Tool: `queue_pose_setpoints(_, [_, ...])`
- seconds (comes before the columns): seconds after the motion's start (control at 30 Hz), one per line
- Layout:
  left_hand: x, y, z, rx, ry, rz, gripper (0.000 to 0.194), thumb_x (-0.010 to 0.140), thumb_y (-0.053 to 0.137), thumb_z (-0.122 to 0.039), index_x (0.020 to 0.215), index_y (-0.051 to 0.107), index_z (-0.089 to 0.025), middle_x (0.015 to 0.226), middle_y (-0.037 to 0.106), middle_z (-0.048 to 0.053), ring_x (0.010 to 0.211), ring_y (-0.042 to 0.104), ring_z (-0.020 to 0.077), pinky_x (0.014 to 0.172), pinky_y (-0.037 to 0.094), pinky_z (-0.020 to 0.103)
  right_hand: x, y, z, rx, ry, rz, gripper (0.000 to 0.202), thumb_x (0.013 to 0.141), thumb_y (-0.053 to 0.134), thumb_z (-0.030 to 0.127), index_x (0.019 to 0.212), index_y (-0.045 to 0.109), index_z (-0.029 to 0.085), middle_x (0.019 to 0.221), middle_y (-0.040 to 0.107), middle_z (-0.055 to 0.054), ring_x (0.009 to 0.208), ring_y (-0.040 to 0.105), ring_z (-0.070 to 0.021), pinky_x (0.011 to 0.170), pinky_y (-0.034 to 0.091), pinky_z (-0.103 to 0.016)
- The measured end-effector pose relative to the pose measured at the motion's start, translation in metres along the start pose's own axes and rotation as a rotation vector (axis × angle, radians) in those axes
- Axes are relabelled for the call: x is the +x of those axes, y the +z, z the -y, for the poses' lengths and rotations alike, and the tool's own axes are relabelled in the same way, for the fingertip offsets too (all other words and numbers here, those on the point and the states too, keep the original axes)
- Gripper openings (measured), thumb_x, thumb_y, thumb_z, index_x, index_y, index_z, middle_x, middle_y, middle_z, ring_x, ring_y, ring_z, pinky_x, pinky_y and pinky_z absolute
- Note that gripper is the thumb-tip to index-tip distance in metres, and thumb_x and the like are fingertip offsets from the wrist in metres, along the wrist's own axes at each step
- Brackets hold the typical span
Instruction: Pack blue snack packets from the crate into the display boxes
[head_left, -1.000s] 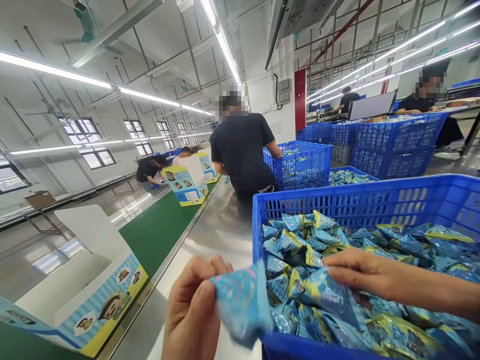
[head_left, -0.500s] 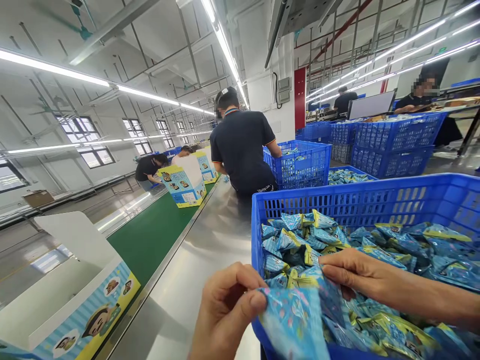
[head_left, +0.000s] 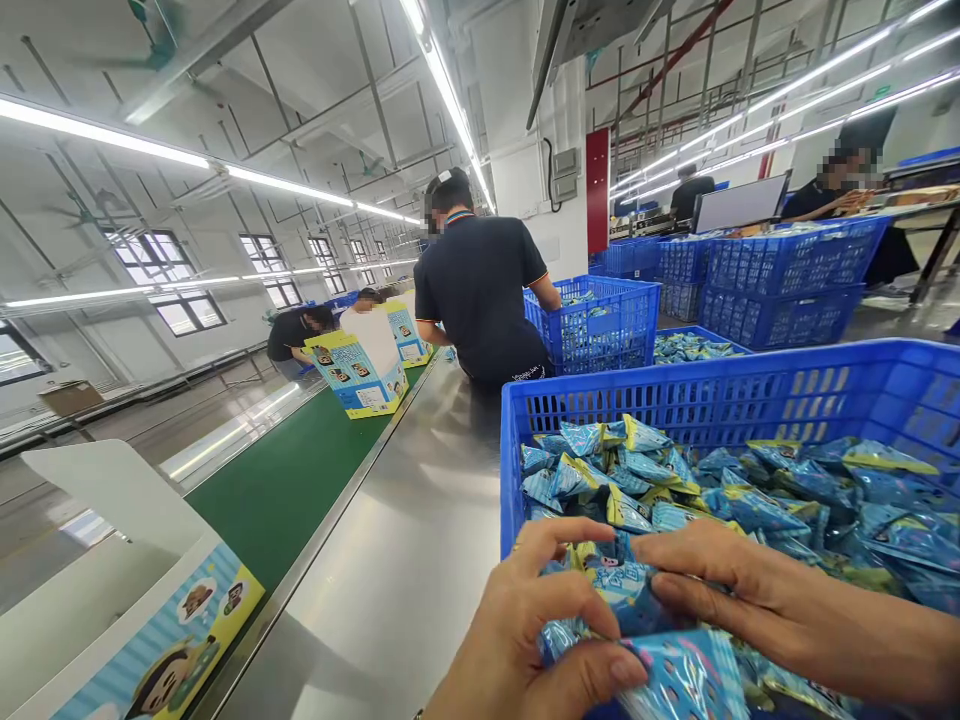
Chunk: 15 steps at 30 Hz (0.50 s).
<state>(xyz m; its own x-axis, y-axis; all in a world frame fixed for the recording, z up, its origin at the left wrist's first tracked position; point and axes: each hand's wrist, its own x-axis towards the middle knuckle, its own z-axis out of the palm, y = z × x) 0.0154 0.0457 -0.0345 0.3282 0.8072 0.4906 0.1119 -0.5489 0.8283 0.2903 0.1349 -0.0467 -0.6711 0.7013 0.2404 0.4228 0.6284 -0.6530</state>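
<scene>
The left hand (head_left: pixel 525 618) pinches a blue wrapped packet (head_left: pixel 690 675) at the near side of the blue crate (head_left: pixel 675 368); the right hand (head_left: pixel 757 590) touches another packet (head_left: pixel 621 582), its grip unclear. More packets (head_left: pixel 652 468) heap inside. Leftward lie the metal surface (head_left: pixel 405 530) and green conveyor belt (head_left: pixel 262 500) bearing printed cartons (head_left: pixel 356 375).

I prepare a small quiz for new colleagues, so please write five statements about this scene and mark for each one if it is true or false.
1. The left hand holds a packet. True.
2. The blue crate contains many packets. True.
3. The right hand is above the green belt. False: it is over the blue crate.
4. The near box has a raised white flap. True.
5. The nearest co-worker wears a white shirt. False: it is dark.
</scene>
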Motion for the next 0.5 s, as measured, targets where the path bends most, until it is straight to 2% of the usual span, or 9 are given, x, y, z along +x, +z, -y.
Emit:
queue_pose_setpoints(0.07, [0.0, 0.0, 0.0, 0.031, -0.034, 0.088, 0.03, 0.099, 0.09, -0.045, 0.086, 0.079, -0.022, 0.155, 0.072, 0.011, 0.142, 0.07, 0.0374, 0.119, 0.049, 0.048, -0.004, -0.001, 0.004, 0.038, 0.017, 0.106, 0.07, 0.108, 0.047, 0.089, 0.107, 0.087, 0.031, 0.109, 0.082, -0.008, 0.102, 0.077, -0.0322, 0.095, 0.067, -0.042])
queue_pose_setpoints(0.13, [0.001, 0.001, 0.001, 0.067, -0.043, 0.115, 0.031, 0.1, 0.089, -0.048, 0.086, 0.079, -0.022, 0.153, 0.073, 0.012, 0.141, 0.072, 0.038, 0.117, 0.052, 0.048, -0.006, -0.003, 0.008, 0.082, 0.023, 0.175, 0.067, 0.109, 0.048, 0.086, 0.111, 0.088, 0.033, 0.117, 0.083, -0.008, 0.11, 0.076, -0.0335, 0.102, 0.065, -0.043])
queue_pose_setpoints(0.2, [0.001, 0.002, 0.003, 0.097, -0.015, 0.118, 0.032, 0.102, 0.086, -0.049, 0.087, 0.079, -0.022, 0.147, 0.077, 0.013, 0.135, 0.075, 0.0365, 0.113, 0.055, 0.046, -0.007, -0.004, 0.013, 0.113, 0.004, 0.182, 0.065, 0.109, 0.05, 0.085, 0.113, 0.089, 0.033, 0.121, 0.082, -0.008, 0.113, 0.075, -0.0337, 0.104, 0.064, -0.043])
queue_pose_setpoints(0.27, [0.0, 0.002, 0.003, 0.114, 0.023, 0.095, 0.031, 0.104, 0.082, -0.047, 0.088, 0.078, -0.022, 0.138, 0.081, 0.014, 0.127, 0.078, 0.0339, 0.108, 0.058, 0.042, -0.004, -0.005, 0.017, 0.13, -0.004, 0.16, 0.066, 0.11, 0.05, 0.084, 0.11, 0.088, 0.031, 0.112, 0.082, -0.008, 0.105, 0.075, -0.0319, 0.096, 0.064, -0.04])
queue_pose_setpoints(0.33, [-0.002, 0.001, 0.002, 0.109, 0.054, 0.017, 0.029, 0.105, 0.081, -0.045, 0.088, 0.077, -0.022, 0.131, 0.082, 0.013, 0.117, 0.08, 0.0312, 0.105, 0.059, 0.04, 0.004, -0.006, 0.017, 0.157, -0.013, 0.137, 0.069, 0.112, 0.047, 0.083, 0.101, 0.084, 0.026, 0.096, 0.079, -0.007, 0.09, 0.073, -0.0279, 0.084, 0.061, -0.037])
queue_pose_setpoints(0.4, [-0.007, -0.003, -0.003, 0.069, 0.036, -0.131, 0.026, 0.105, 0.082, -0.041, 0.09, 0.076, -0.022, 0.13, 0.082, 0.011, 0.111, 0.08, 0.0291, 0.103, 0.06, 0.039, 0.016, -0.008, 0.009, 0.168, -0.013, 0.102, 0.067, 0.113, 0.045, 0.079, 0.094, 0.076, 0.023, 0.084, 0.073, -0.004, 0.078, 0.067, -0.0234, 0.075, 0.055, -0.034])
queue_pose_setpoints(0.5, [-0.016, -0.014, -0.011, -0.063, -0.012, -0.334, 0.019, 0.106, 0.082, -0.033, 0.092, 0.077, -0.022, 0.136, 0.079, 0.011, 0.114, 0.079, 0.0289, 0.096, 0.063, 0.035, 0.031, -0.013, -0.02, 0.016, 0.04, 0.01, 0.055, 0.113, 0.044, 0.07, 0.093, 0.066, 0.023, 0.078, 0.064, -0.001, 0.07, 0.057, -0.0208, 0.068, 0.045, -0.033])
